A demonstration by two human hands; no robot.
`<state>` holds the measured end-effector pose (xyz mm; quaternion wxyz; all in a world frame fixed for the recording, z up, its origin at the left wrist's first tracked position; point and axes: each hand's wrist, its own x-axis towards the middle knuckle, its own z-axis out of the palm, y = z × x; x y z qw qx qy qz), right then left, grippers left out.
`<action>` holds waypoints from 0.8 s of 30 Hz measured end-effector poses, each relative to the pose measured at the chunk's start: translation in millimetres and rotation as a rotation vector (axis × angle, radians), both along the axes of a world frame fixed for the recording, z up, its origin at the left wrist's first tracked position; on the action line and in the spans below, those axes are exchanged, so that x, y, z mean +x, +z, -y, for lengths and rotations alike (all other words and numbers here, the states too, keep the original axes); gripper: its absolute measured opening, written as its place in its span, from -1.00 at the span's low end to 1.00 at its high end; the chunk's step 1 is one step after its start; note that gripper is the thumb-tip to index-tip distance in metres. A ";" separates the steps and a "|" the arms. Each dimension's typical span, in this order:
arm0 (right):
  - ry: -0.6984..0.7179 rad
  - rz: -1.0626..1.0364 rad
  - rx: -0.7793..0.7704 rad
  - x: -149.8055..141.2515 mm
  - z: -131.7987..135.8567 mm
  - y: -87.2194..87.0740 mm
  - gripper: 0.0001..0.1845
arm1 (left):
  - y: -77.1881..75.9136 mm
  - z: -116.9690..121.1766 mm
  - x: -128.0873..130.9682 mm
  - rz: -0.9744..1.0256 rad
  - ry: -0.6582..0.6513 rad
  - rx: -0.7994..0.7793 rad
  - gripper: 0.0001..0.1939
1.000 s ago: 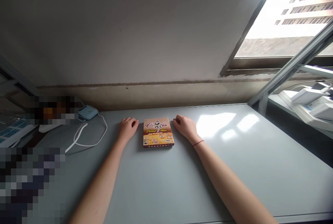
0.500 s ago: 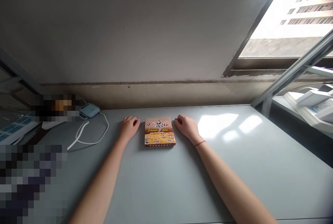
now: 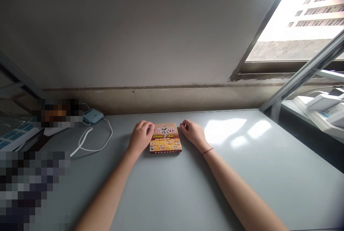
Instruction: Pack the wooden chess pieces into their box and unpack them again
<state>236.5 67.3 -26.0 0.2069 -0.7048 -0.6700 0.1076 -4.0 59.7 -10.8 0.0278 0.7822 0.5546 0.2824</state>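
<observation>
A flat Chinese chess box (image 3: 166,140) lies on the grey table, its printed cover facing up. Over its left edge, my left hand (image 3: 141,136) is curled, thumb and fingertips at the upper left corner and covering part of the lettering. What the fingers do under that edge is hidden. On the other side, my right hand (image 3: 194,133) rests on the table in a loose fist, close to the box's upper right corner but apart from it. It has nothing visible in it, and a thin red cord circles the wrist.
The grey table (image 3: 161,191) meets a wall at the back. At left lie a light-blue device (image 3: 93,115), a white cable (image 3: 100,148) and a power strip (image 3: 18,134). White boxes (image 3: 326,107) stand on a shelf at right, behind a slanted metal post (image 3: 298,77).
My left hand has moved right, from beside the box onto its left edge. The right hand and the box have stayed in place.
</observation>
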 end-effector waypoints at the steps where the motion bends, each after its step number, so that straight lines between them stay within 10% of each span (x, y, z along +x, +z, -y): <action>1: 0.006 -0.035 0.006 -1.6 1.2 1.0 -0.69 | 3.2 5.8 7.2 -0.001 -0.008 0.007 -0.77; 8: 0.067 -0.104 0.037 -18.6 8.2 1.8 -0.53 | 9.4 36.8 41.9 -0.100 -0.076 0.055 -0.73; 18: 0.112 -0.406 0.044 -21.0 9.4 4.8 -0.50 | -15.9 48.6 52.9 -0.152 -0.257 0.027 -0.15; 24: 0.192 -0.796 0.150 -20.7 11.2 13.0 -0.51 | -3.2 49.6 54.8 -0.161 -0.254 0.081 -0.38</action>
